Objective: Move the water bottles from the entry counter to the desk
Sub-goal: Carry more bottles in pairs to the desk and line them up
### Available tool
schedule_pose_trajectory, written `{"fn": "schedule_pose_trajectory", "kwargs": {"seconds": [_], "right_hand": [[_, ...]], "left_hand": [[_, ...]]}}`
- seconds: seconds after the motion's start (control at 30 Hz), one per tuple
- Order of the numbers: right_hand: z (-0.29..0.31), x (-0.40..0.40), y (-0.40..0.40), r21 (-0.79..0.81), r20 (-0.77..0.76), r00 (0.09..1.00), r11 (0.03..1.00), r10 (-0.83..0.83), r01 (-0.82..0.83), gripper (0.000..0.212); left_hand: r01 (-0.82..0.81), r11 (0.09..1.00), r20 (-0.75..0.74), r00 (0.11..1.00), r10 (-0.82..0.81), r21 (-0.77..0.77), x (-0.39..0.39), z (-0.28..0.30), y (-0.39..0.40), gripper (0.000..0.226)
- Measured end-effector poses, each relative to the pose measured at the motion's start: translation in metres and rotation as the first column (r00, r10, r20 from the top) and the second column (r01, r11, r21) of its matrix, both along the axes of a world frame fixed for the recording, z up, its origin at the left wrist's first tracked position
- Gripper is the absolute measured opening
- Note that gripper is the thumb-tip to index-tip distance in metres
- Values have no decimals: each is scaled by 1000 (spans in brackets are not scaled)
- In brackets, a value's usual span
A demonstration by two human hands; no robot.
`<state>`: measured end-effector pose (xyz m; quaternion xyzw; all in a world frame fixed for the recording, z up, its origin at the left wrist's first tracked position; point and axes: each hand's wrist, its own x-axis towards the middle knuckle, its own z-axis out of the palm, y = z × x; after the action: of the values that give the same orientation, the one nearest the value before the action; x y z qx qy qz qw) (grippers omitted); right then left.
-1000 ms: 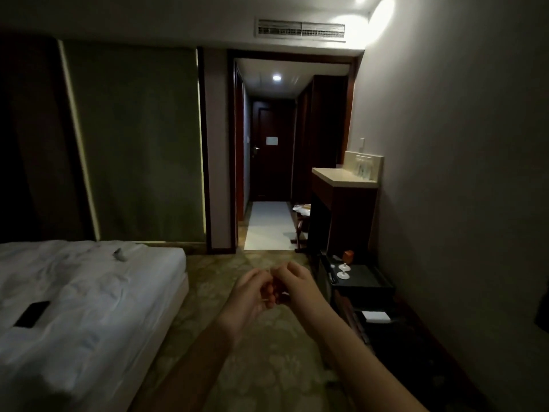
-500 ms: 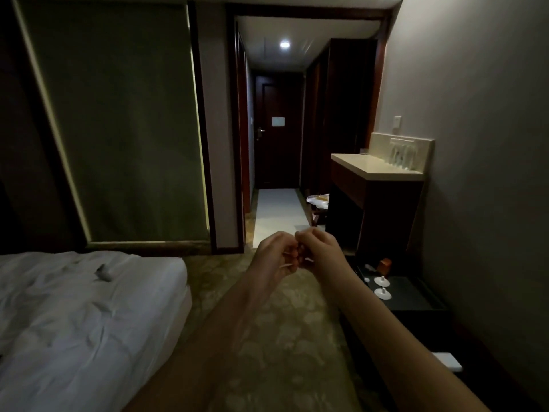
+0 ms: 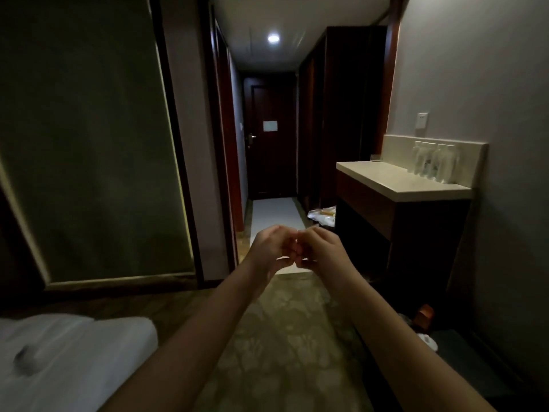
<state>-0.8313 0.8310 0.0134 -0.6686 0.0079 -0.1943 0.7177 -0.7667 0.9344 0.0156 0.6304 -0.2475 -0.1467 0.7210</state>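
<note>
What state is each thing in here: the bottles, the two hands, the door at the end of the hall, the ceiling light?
water bottles: upright, in a row at the back of the entry counter, untouched.
left hand: fingers curled, knuckles against the right hand; too blurred to tell if it holds anything.
right hand: fingers curled, likewise unclear.
door: closed.
ceiling light: on.

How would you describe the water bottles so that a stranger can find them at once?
Look at the right wall, where a dark cabinet carries a pale counter. At its back edge, against the pale backsplash, stand the water bottles: a tight row of clear bottles, the only upright things there.
</note>
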Motion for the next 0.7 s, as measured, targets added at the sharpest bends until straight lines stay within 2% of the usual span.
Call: {"fn": "schedule_pose_trajectory", "kwargs": {"seconds": [0.17,0.3,0.47,0.7], "right_hand": [[7,128,-68,-55,17,994,992,-112,113,17],[20,214,-123,-61,30,978,976,-206,207,15],[35,317,-213,-79,20,942,938,-336,337,16],[32,453,-351,-104,43,886,880,-461,463,16]], "left_hand": [[104,994,40,994,-103,-32,131,5,-72,20],[180,984,73,981,-180,12,222,21,-134,18],[280,960,45,959,-280,0,334,38,-235,16],[367,928,38,930,-365,-62,476,30,-384,15]]}}
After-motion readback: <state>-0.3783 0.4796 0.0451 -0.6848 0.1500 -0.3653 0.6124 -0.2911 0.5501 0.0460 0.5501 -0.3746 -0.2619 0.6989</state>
